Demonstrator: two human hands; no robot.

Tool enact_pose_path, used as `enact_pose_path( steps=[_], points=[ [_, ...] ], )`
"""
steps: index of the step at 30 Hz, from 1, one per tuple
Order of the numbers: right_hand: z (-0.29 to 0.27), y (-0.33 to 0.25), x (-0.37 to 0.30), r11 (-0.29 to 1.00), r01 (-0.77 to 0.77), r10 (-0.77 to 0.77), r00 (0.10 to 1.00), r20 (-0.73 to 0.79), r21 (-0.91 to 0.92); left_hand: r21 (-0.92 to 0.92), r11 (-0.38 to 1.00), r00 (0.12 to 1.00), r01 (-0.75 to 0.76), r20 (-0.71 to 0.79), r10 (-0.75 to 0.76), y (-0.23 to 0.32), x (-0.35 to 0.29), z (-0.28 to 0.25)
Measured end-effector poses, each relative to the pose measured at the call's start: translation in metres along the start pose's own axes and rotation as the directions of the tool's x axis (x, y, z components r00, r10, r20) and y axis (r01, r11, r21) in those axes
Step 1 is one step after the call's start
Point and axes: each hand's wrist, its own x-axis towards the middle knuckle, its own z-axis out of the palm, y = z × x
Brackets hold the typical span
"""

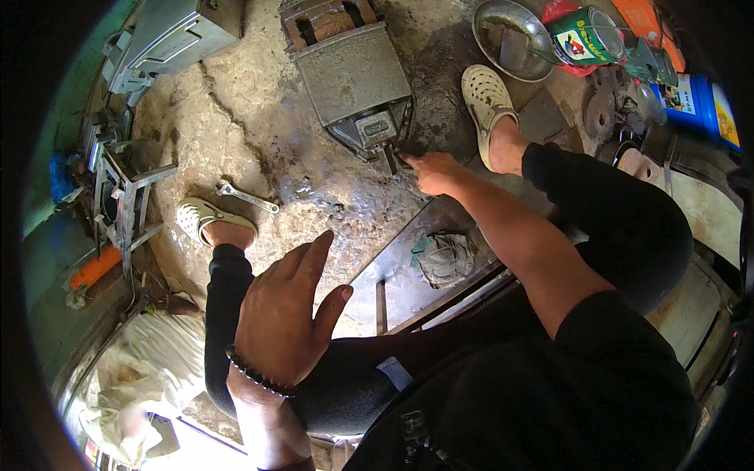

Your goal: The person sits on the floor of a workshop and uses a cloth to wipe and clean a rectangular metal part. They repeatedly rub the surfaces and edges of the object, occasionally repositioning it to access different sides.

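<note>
reaching with right hand point(434, 170) to the shaft end of the grey motor housing point(353, 82) on the cracked floor point(236, 110), grip pinched on a small dark part there; left hand point(284, 310) spread open, empty, above the knee. next likely needing a steady pull or twist, maybe the spanner point(247, 197) lying near the left foot

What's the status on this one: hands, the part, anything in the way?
Right hand at the metal housing, fingertips on its front fitting. Left hand open, raised, holding nothing. Wrench on the floor, apart. Nothing blocking.
</note>
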Motion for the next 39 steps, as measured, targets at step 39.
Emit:
enact_pose_path(
  steps=[39],
  points=[
    [0.029, -0.011, 0.008, 0.945, -0.043, 0.079, 0.992, -0.099, 0.325, 0.036, 0.995, 0.996, -0.089, -0.013, 0.090, -0.002, 0.008, 0.008]
  ],
)
